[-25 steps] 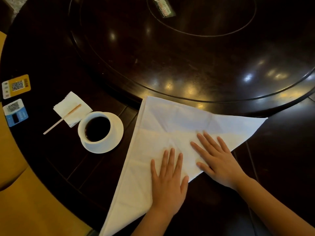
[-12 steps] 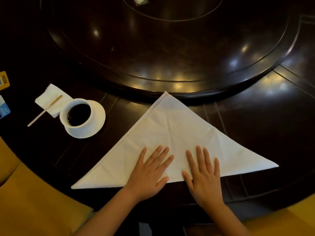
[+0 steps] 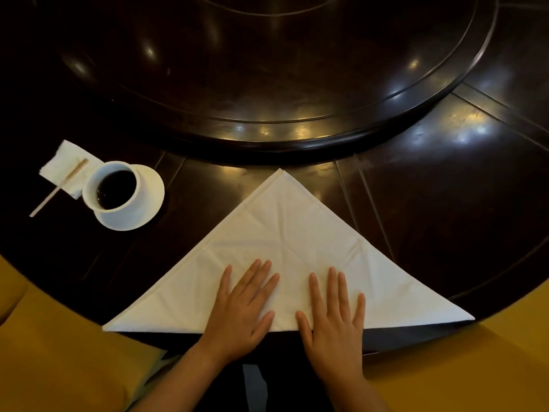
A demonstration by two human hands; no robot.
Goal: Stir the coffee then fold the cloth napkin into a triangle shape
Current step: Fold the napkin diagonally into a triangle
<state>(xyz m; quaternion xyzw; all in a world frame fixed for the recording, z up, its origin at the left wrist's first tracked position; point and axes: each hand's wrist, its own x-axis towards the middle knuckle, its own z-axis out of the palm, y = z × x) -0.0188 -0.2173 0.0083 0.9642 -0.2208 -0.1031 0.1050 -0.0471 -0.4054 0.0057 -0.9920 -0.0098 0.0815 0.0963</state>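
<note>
White cloth napkin (image 3: 285,263), folded into a triangle, is pressed flat along its near edge under left hand (image 3: 240,307) and right hand (image 3: 334,316), fingers spread; folding is judged nearly complete, only crease smoothing required.

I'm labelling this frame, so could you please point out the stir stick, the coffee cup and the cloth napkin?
stir stick (image 3: 56,190), head view, mid-shaft.
coffee cup (image 3: 126,207), head view, white outer wall.
cloth napkin (image 3: 285,230), head view, centre of the folded triangle.
</note>
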